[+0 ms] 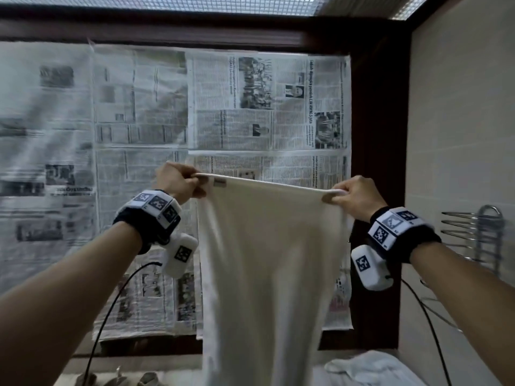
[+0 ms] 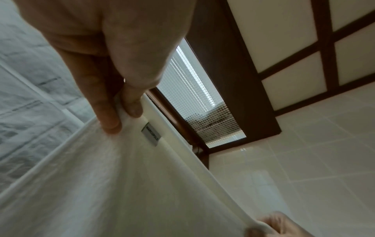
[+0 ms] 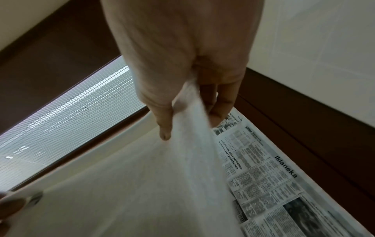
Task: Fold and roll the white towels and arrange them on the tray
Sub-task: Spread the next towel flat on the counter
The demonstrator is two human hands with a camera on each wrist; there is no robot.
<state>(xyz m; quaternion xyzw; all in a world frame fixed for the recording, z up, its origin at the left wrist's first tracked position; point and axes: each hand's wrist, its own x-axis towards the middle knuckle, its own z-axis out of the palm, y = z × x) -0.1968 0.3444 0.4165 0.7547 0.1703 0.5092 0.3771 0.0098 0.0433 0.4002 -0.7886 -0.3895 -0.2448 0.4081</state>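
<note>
Held up in front of the newspapers (image 1: 223,107) on the far wall: 1 white towel (image 1: 267,260), top corners pinched by left hand (image 1: 178,181) and right hand (image 1: 355,197). Soft, light, limp; likely best gripped at corners and hem.

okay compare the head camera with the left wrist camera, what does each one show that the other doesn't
Only the head view shows the towel hanging full length, the metal rack at right, more white cloth lying below, and both wristbands.

Only the left wrist view shows the dark-framed panels overhead and the left hand's fingertips pinching up close.

Both show the left hand, the right hand, the towel's label, the newspaper-covered window and the mesh grille.
</note>
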